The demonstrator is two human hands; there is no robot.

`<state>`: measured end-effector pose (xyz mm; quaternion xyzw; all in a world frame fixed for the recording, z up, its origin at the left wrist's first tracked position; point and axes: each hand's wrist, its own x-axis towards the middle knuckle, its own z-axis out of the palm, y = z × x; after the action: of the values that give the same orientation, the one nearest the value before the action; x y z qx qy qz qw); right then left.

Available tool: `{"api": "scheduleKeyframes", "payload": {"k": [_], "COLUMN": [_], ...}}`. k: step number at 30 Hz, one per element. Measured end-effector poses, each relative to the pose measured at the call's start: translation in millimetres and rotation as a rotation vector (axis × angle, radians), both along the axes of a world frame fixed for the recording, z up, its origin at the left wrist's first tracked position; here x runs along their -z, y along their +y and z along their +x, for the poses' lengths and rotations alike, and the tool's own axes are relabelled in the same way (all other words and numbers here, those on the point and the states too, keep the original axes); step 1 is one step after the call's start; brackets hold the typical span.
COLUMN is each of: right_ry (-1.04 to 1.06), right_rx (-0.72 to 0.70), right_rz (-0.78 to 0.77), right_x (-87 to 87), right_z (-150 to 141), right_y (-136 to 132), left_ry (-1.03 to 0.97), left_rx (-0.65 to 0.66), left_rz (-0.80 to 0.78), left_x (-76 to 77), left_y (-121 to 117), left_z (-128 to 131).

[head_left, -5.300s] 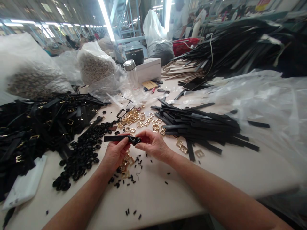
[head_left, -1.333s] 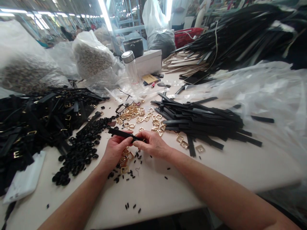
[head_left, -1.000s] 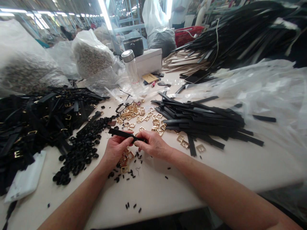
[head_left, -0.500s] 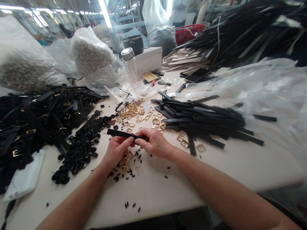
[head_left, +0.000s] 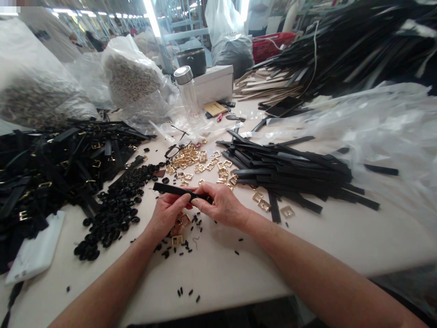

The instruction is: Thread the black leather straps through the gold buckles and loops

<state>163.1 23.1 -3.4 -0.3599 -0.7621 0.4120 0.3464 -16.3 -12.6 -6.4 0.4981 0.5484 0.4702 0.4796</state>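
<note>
Strap in hand: one black strap [head_left: 167,188], held above the table [head_left: 252,278] at its middle, free end pointing left and slightly up.
Left hand [head_left: 167,213]: thumb on top, fingers underneath, pinching the strap partway along.
Right hand [head_left: 223,205]: thumb and fingers closed on the strap's other end; thumbtips almost meet. That end is mostly covered by the fingers, so I can't tell if a buckle is on it.
Gold buckles [head_left: 186,158]: loose heap just beyond the hands, spreading right toward the strips; a smaller cluster [head_left: 177,239] sits below the left hand.
Black rings [head_left: 112,223]: long pile left of the left hand, running toward the near edge.
Black pegs [head_left: 198,299]: small, scattered below the hands, a few near the table edge.
Flat black strips [head_left: 293,171]: stacked right of the buckles, roughly lengthwise, some fanned out.
Buckled straps [head_left: 58,168]: big tangled heap at far left, gold buckles showing; white block [head_left: 37,248] beside its near side.
Far side of table: clear bottle [head_left: 189,98] with silver lid, upright in front of a white box [head_left: 215,84]; yellow card [head_left: 215,109] to its right.
Right side: clear plastic sheeting [head_left: 385,123] lies crumpled beyond the strips.
</note>
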Motion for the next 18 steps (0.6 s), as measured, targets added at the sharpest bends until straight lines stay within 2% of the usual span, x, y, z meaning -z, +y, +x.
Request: {"api": "scheduleKeyframes", "payload": {"k": [7,18], "right_ry": [-0.057,-0.068], "right_rx": [0.001,-0.005], "right_rz": [-0.016,-0.021], "right_x": [0.1,-0.9], "right_z": [0.4,1.2], "right_y": [-0.3,0.6], "left_ry": [0.062,0.056], "left_rx": [0.011,0.015], "left_rz": [-0.001,-0.009], "left_x": [-0.4,-2.6], "left_y": [0.8,1.5], "left_z": [1.6,4.6]}}
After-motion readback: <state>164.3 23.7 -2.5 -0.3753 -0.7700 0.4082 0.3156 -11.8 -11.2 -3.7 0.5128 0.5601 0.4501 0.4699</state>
